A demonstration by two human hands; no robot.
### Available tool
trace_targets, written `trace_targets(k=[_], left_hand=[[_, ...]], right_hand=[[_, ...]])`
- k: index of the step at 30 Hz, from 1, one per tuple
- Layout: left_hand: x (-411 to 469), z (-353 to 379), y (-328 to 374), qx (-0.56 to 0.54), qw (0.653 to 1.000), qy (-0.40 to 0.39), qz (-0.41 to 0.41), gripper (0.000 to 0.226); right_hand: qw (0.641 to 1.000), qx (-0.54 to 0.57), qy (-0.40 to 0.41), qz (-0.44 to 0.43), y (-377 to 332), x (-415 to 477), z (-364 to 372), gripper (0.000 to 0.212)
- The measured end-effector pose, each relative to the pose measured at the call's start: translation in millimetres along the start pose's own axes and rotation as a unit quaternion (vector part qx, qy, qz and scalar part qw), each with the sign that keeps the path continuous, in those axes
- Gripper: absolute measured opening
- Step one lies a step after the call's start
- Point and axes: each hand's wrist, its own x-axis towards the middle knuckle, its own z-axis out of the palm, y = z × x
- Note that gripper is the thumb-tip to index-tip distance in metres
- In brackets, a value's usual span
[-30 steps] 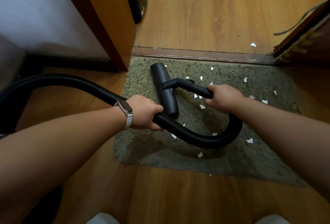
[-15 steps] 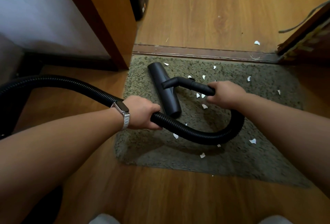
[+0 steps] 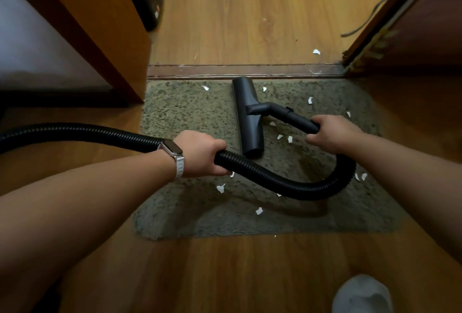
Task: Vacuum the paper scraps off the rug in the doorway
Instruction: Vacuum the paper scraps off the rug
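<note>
Vacuum head (image 3: 247, 118) has slid right across the rug (image 3: 185, 113) since a second ago, from near the left edge to about the middle. It now lies straighter, far end almost touching the threshold strip (image 3: 200, 71). One scrap that was just right of the head's far end now sits left of it, so that pass likely missed it. The scrap count looks barely changed, so the task seems early with most of the rug left to cover.

Left hand (image 3: 200, 154): grip closed round the ribbed hose (image 3: 275, 179), as before. Right hand (image 3: 333, 132): grip closed round the rigid tube (image 3: 295, 119) behind the head, steering it. The hose loops low between the two hands, over the near half of the rug.

Paper scraps (image 3: 220, 188): small, white, torn, irregular, lying loose on top of the pile.
- A few sit just right of the head, near the tube.
- Several are spread toward the right side of the rug.
- Some lie under or near the hose loop at the front.
- A couple lie beyond the threshold on the wood floor (image 3: 250, 25), off the rug.

Rug is grey-green, shaggy, flat in the doorway, against the threshold.
</note>
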Motion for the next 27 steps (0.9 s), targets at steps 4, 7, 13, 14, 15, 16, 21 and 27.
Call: trace_targets(k=[4,7,13,14,15,16,21,27], left_hand=[[21.0,-4.0,21.3,-0.011,1.000,0.005,0.013,0.046],[40.1,-8.2,38.6,-0.018,0.999,0.010,0.027,0.046],[73.5,-11.5,77.4,-0.029,0.998,0.014,0.054,0.047],[77.8,-11.8,83.8,-0.030,0.998,0.015,0.056,0.046],[81.8,-12.1,89.4,-0.029,0.998,0.019,0.058,0.046],[85.3,-12.2,93.8,-0.030,0.997,0.023,0.060,0.047],[99.1,-10.7,113.9,-0.037,0.996,0.020,0.078,0.048],[103.4,-12.4,119.8,-0.034,0.994,0.014,0.099,0.050]], right_hand=[[0.999,0.004,-0.006,0.032,31.8,-10.9,-9.9,0.015],[0.998,0.008,-0.003,0.056,58.5,-17.3,-14.8,0.018],[0.993,0.033,-0.012,0.115,116.4,-34.1,-18.4,0.028],[0.991,0.040,-0.013,0.125,126.1,-37.1,-18.4,0.030],[0.989,0.047,-0.013,0.137,135.0,-40.1,-18.5,0.031],[0.988,0.054,-0.011,0.148,143.5,-42.6,-17.7,0.031],[0.980,0.086,-0.009,0.178,178.8,-54.8,-8.6,0.029],[0.983,0.088,-0.005,0.163,184.6,-62.8,-2.3,0.025]])
